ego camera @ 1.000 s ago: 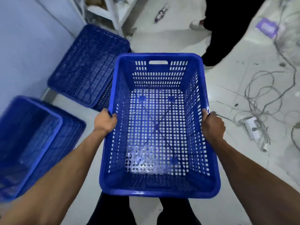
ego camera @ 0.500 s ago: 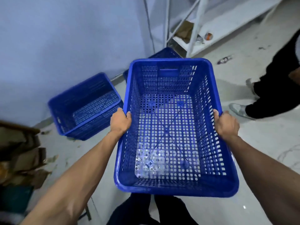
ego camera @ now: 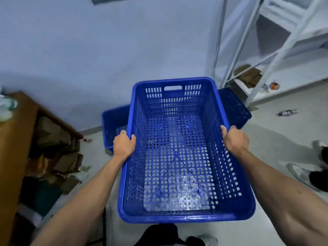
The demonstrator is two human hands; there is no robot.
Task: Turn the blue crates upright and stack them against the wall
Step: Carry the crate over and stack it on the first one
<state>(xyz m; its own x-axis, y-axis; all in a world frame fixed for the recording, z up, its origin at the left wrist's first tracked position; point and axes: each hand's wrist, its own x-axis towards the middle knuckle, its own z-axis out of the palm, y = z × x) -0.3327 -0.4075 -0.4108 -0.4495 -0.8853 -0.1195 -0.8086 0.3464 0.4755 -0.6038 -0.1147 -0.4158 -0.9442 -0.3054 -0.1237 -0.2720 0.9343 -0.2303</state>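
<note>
I hold a blue perforated crate (ego camera: 179,153) upright in front of me, its open top facing up. My left hand (ego camera: 124,145) grips its left rim and my right hand (ego camera: 234,139) grips its right rim. Behind it on the floor by the pale wall (ego camera: 106,50) sits a second blue crate (ego camera: 113,125), upright and mostly hidden. A third blue crate (ego camera: 234,109) shows at the right behind the held one, lying mesh side up.
A brown wooden cabinet (ego camera: 16,139) with cardboard scraps stands at the left. A white metal shelf frame (ego camera: 266,50) rises at the right rear. Another person's shoes (ego camera: 305,173) are on the floor at the right edge. A bottle (ego camera: 287,112) lies on the floor.
I have turned left toward the wall with the crate held in both hands. The floor crate by the wall now lies directly behind the held crate.
</note>
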